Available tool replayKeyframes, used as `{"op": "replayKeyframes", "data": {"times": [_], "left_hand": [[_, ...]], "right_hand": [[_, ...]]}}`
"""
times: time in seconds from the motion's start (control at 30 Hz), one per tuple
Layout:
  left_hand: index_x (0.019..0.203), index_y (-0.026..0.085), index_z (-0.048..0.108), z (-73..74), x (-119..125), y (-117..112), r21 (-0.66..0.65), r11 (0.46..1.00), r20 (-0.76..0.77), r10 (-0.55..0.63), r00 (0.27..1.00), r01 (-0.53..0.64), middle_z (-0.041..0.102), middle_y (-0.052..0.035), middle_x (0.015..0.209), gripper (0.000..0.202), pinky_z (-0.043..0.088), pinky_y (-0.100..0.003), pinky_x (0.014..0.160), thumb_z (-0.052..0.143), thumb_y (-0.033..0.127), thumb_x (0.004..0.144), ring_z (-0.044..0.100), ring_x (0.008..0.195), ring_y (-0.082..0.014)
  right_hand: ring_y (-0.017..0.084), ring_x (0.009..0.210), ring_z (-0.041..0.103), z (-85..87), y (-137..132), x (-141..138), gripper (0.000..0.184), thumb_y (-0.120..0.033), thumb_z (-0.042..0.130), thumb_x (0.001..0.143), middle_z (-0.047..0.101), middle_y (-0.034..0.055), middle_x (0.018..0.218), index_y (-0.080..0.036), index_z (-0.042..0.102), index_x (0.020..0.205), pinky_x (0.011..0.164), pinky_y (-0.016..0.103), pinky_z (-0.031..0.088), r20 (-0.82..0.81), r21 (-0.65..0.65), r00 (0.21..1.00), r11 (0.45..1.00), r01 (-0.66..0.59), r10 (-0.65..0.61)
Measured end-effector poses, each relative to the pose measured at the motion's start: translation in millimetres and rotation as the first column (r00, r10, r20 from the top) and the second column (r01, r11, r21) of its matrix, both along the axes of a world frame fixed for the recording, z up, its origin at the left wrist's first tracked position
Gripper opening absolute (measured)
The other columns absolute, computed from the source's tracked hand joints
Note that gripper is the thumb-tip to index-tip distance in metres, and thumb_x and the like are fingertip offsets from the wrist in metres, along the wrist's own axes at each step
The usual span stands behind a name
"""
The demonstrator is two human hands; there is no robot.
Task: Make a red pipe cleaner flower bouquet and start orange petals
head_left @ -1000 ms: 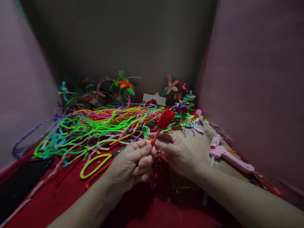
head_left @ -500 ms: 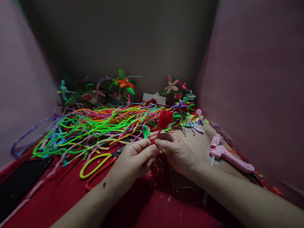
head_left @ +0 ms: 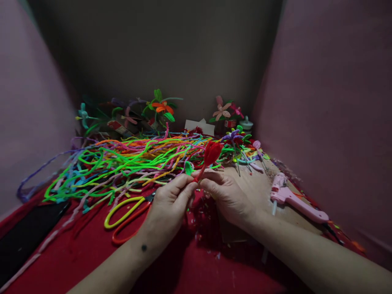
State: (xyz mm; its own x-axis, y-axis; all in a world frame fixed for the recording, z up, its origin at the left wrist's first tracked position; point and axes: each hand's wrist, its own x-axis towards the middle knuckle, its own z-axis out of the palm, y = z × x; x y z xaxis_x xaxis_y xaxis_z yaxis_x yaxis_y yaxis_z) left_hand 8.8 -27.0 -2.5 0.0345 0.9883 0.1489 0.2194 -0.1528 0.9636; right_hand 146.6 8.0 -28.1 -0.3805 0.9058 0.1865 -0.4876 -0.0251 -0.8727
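Observation:
A red pipe-cleaner flower (head_left: 212, 153) stands tilted to the right above my fingertips, its petals bunched like a closed bud. My left hand (head_left: 174, 198) pinches the lower end of its red stem between thumb and forefinger. From the other side, my right hand (head_left: 226, 194) is closed on the same stem, just under the petals, with its fingertips almost meeting the left ones. A green pipe-cleaner leaf (head_left: 188, 168) shows just behind the left fingers; whether it is attached to the flower I cannot tell.
Bright pipe cleaners (head_left: 122, 161) are heaped behind my hands. Scissors (head_left: 124, 212) with yellow and orange handles lie left, near a black flat object (head_left: 30, 241). A pink glue gun (head_left: 294, 198) rests on a brown board (head_left: 255, 183). Finished flowers (head_left: 162, 107) stand along the back wall.
My left hand has turned slightly, its thumb and fingers moving up and left along the stem. The red flower leans a little more to the right.

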Motion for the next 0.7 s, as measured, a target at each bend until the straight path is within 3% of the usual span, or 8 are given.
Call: {"op": "replayKeyframes", "data": {"times": [0.13,0.3,0.57,0.7], "left_hand": [[0.062,0.017,0.051,4.9,0.5,1.4,-0.099,0.994,0.139,-0.036,0.990,0.050,0.038,0.0070,0.049,0.023,0.021,-0.018,0.040,0.058,0.030,0.079,0.029,0.042,-0.0049],[0.068,0.017,0.051,2.8,-1.1,4.0,-0.204,0.960,0.312,-0.121,0.942,0.191,0.038,0.0081,0.048,0.023,0.018,-0.017,0.039,0.059,0.034,0.080,0.025,0.039,-0.0030],[0.073,0.017,0.050,-0.7,-5.2,7.4,-0.279,0.863,0.582,-0.197,0.789,0.421,0.037,0.0100,0.044,0.020,0.016,-0.013,0.032,0.056,0.032,0.084,0.017,0.031,-0.0005],[0.076,0.016,0.055,-2.8,-9.1,11.2,-0.281,0.807,0.660,-0.229,0.715,0.519,0.036,0.0106,0.044,0.018,0.019,-0.011,0.029,0.054,0.031,0.086,0.011,0.030,0.0001]], "right_hand": [[0.016,0.089,0.059,0.9,0.1,1.6,0.014,-0.022,0.071,0.070,0.068,0.0007,0.089,-0.022,0.072,0.084,0.089,0.033,0.041,0.026,-0.003,1.000,1.000,-0.006,0.006],[0.016,0.090,0.059,1.3,-0.4,1.1,0.012,-0.021,0.069,0.071,0.069,0.0001,0.086,-0.022,0.072,0.083,0.094,0.035,0.040,0.002,-0.013,1.000,1.000,0.000,0.000],[0.016,0.090,0.061,2.2,2.0,3.1,0.020,-0.021,0.068,0.071,0.071,0.0014,0.090,-0.023,0.073,0.090,0.092,0.034,0.042,0.003,-0.005,0.999,0.999,-0.053,0.053],[0.015,0.088,0.061,1.7,3.6,3.8,0.022,-0.021,0.068,0.072,0.069,0.0003,0.078,-0.023,0.073,0.093,0.093,0.033,0.040,-0.004,-0.015,0.997,0.997,-0.074,0.074]]}}
